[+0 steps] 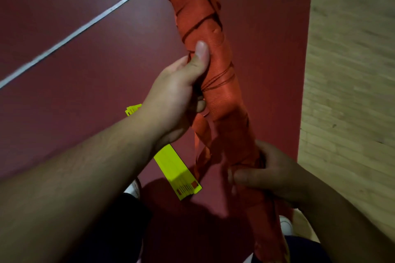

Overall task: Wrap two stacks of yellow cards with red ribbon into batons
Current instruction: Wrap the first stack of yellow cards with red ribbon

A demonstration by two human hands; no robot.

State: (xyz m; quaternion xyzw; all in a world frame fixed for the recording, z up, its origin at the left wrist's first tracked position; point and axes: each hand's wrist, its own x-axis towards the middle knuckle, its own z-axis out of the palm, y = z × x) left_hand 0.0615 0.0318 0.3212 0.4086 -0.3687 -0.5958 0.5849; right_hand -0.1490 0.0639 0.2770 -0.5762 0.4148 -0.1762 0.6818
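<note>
A long baton [215, 53] wrapped in red ribbon runs from the top centre down to the bottom right. My left hand [177, 96] grips its middle, thumb pressed on the wrap. Lower down, my right hand [271, 175] is closed around the baton. A loose tail of red ribbon [202, 141] hangs between my hands. A stack of yellow cards [177, 173] lies on the dark red floor below my left wrist. A second bit of yellow card [133, 109] peeks out beside that wrist.
The dark red floor [74, 92] has a white line [81, 30] crossing it diagonally. A pale wooden floor strip [350, 70] runs along the right. White shoe tips [133, 189] and dark trouser legs show at the bottom.
</note>
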